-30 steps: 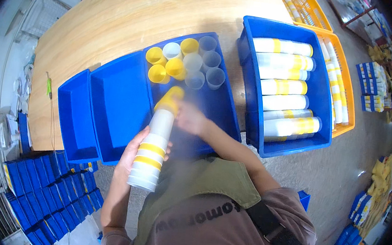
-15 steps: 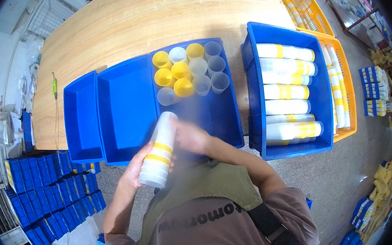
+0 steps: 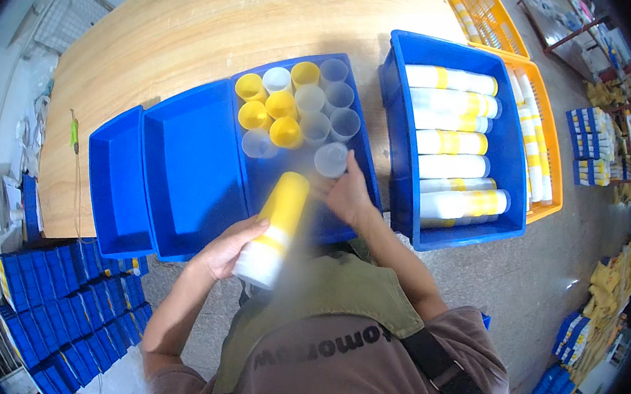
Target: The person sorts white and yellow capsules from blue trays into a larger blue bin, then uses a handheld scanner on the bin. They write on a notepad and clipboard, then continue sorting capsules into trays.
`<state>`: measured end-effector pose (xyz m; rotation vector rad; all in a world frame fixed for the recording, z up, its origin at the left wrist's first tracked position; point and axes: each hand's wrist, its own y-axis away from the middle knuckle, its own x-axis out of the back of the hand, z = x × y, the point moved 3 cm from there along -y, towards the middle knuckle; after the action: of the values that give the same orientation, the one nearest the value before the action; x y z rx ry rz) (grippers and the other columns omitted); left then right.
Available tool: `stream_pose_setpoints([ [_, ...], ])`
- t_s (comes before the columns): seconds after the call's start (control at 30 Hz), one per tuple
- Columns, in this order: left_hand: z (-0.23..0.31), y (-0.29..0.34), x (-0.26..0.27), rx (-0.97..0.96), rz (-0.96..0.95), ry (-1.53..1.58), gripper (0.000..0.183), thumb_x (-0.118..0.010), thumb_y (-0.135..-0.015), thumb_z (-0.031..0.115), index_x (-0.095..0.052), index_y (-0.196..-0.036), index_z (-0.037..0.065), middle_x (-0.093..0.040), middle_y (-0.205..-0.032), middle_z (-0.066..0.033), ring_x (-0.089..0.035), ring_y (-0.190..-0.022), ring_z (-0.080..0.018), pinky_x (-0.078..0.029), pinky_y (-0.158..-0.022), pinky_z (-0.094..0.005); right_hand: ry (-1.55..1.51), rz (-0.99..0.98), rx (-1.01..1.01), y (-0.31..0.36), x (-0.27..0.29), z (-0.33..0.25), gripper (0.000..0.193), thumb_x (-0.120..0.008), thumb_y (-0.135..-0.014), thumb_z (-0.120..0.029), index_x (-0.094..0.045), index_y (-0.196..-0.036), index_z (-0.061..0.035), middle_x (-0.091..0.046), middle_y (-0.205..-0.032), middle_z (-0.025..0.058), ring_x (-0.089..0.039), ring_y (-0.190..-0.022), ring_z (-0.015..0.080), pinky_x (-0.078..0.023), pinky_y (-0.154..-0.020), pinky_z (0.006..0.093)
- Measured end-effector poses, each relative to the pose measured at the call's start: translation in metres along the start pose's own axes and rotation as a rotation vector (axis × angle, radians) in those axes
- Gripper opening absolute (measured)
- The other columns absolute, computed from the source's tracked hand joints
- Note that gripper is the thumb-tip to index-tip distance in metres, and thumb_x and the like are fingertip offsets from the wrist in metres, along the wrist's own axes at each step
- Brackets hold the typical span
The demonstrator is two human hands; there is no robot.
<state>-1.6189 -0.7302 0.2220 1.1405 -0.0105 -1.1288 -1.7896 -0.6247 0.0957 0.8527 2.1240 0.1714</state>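
My left hand (image 3: 231,246) is wrapped round a tilted stack of nested plastic cups (image 3: 273,242), yellow at its upper end and white below. My right hand (image 3: 352,193) has its fingers on a translucent cup (image 3: 330,159) inside the blue tray (image 3: 326,225). That cup is at the near right of a group of upright cups. Yellow cups (image 3: 281,105) stand on the left of the group, with a white cup (image 3: 276,81) at the back. Frosted clear cups (image 3: 344,124) stand to the right.
Two more blue trays (image 3: 193,170) adjoin on the left. At right, a blue bin (image 3: 451,237) holds several lying cup stacks (image 3: 453,143), beside an orange crate (image 3: 556,193). A green-handled tool (image 3: 74,134) lies on the wooden table (image 3: 194,41). Stacked blue bins (image 3: 69,310) stand lower left.
My right hand has moved from beside the stack into the tray, bringing a clear cup to the group. The stack's upper end, pale before, now shows yellow.
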Motion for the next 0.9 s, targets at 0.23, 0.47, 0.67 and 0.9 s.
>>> stream_pose_setpoints([
  [0.23, -0.006, 0.001, 0.006, 0.116, 0.096, -0.371, 0.068, -0.068, -0.087, 0.037, -0.041, -0.136, -0.001, -0.059, -0.117, -0.0136, -0.06, -0.102, -0.0204, -0.049, -0.086, -0.033, 0.187, -0.136, -0.108, 0.013, -0.041, 0.01, 0.036, -0.06, -0.094, -0.034, -0.049, -0.113, -0.0046, -0.06, -0.098, 0.0095, -0.062, -0.086, 0.0192, -0.052, -0.081, 0.038],
  [0.47, -0.014, 0.004, 0.024, 0.047, 0.002, 0.093, 0.065, -0.06, -0.091, 0.043, -0.039, -0.132, -0.003, -0.061, -0.11, -0.024, -0.067, -0.093, -0.0323, -0.056, -0.08, -0.0458, -0.17, -0.238, -0.361, 0.026, -0.049, 0.002, 0.045, -0.04, -0.101, -0.044, -0.047, -0.122, -0.0056, -0.054, -0.12, 0.0109, -0.055, -0.114, 0.0279, -0.043, -0.099, 0.049],
  [0.67, -0.014, 0.005, 0.037, 0.13, 0.139, -0.259, 0.061, -0.066, -0.088, 0.038, -0.042, -0.13, 0.0, -0.064, -0.104, -0.0193, -0.068, -0.086, -0.0292, -0.057, -0.077, -0.0393, 0.064, -0.145, -0.38, 0.001, -0.062, 0.036, 0.055, -0.059, -0.093, -0.04, -0.044, -0.126, 0.001, -0.06, -0.11, 0.0158, -0.06, -0.101, 0.026, -0.046, -0.09, 0.0422],
  [0.9, -0.026, 0.019, 0.029, 0.149, -0.026, 0.04, 0.069, -0.066, -0.087, 0.042, -0.039, -0.132, -0.002, -0.063, -0.105, -0.0189, -0.066, -0.095, -0.029, -0.056, -0.079, -0.04, -0.044, -0.388, -0.495, 0.045, -0.067, 0.027, 0.054, -0.053, -0.095, -0.046, -0.046, -0.124, -0.0017, -0.056, -0.116, 0.013, -0.056, -0.109, 0.0241, -0.042, -0.097, 0.0407],
])
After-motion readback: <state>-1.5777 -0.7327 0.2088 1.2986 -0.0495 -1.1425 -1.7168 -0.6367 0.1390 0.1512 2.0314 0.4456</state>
